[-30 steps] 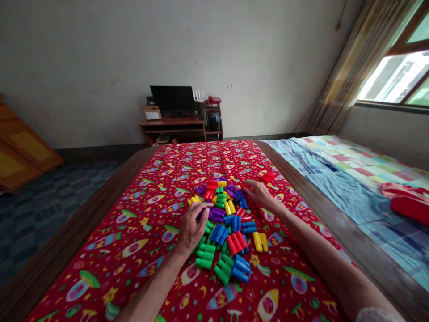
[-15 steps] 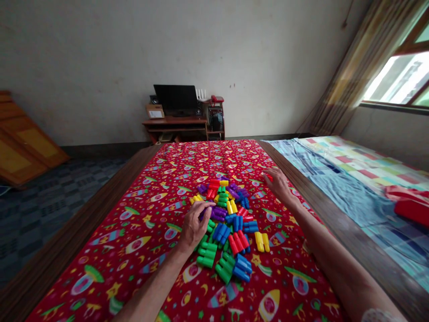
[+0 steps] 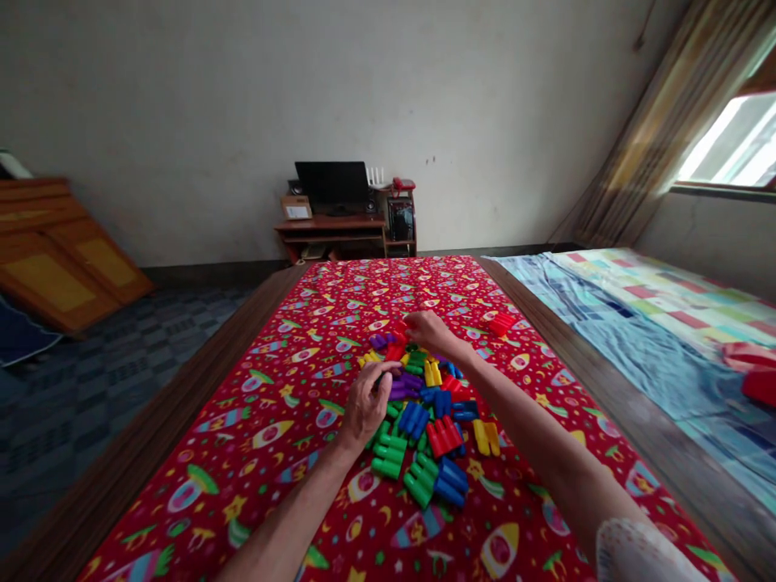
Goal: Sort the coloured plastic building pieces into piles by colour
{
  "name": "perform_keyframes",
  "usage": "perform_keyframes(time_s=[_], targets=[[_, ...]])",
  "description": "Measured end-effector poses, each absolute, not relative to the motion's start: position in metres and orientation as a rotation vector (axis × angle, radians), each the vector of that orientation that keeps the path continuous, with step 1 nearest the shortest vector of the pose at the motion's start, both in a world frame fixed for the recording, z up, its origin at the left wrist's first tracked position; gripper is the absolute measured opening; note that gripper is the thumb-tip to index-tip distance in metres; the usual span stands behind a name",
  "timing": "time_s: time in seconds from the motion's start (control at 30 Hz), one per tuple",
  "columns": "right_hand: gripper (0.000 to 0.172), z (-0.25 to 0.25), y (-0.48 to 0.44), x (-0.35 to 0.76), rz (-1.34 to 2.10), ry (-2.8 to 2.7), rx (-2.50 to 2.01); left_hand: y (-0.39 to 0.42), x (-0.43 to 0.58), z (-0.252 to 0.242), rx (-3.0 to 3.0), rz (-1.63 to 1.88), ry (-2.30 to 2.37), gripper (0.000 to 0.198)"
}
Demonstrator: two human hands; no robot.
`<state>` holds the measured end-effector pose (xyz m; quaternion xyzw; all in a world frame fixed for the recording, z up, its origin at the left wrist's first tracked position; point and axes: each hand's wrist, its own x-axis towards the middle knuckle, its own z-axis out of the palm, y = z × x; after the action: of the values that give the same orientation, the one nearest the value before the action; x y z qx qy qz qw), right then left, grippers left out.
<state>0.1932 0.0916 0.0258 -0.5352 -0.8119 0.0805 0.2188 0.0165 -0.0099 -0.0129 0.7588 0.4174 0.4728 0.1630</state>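
Observation:
A pile of toy building blocks made of joined tubes lies on the red patterned cloth (image 3: 267,404). My left hand (image 3: 367,404) rests at the pile's left side, fingers curved and thumb apart, beside a purple block (image 3: 405,386). My right hand (image 3: 430,331) reaches over the far end of the pile, its fingertips closed on a red block (image 3: 399,330), partly hidden. Another red block (image 3: 501,324) lies alone to the right. Nearer me are a red block (image 3: 444,436), green blocks (image 3: 389,455), blue blocks (image 3: 452,482) and a yellow block (image 3: 487,437).
The cloth covers a table with a dark wooden edge (image 3: 242,323). On the right is a bed (image 3: 606,323) with a blue and checked cover. A desk (image 3: 331,226) with a monitor (image 3: 333,186) stands against the far wall; a wooden cabinet (image 3: 73,250) stands left.
My right hand has let go of a red block at the right and moved left to the pile's far end, closing on another red block. My left hand stays beside the pile. The view has shifted slightly.

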Motion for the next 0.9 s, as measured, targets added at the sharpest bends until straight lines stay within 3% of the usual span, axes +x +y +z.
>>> perform_keyframes(time_s=[0.2,0.4,0.53,0.67,0.9], targets=[[0.022,0.025,0.074,0.241,0.332,-1.862,-1.387,-0.008,0.017,-0.013,2.167,1.354,1.170,0.029],[0.023,0.014,0.063,0.314,-0.073,-1.758,-1.833,-0.002,0.017,-0.020,2.186,1.379,1.174,0.031],[0.024,0.011,0.060,0.337,-0.111,-1.662,-2.076,-0.001,0.016,-0.019,2.211,1.373,1.155,0.029],[0.027,0.024,0.054,0.312,-0.200,-1.706,-1.826,-0.004,0.017,-0.014,2.201,1.350,1.174,0.029],[0.029,0.041,0.061,0.194,0.165,-2.588,-1.062,-0.008,0.016,-0.010,2.141,1.355,1.215,0.030]])
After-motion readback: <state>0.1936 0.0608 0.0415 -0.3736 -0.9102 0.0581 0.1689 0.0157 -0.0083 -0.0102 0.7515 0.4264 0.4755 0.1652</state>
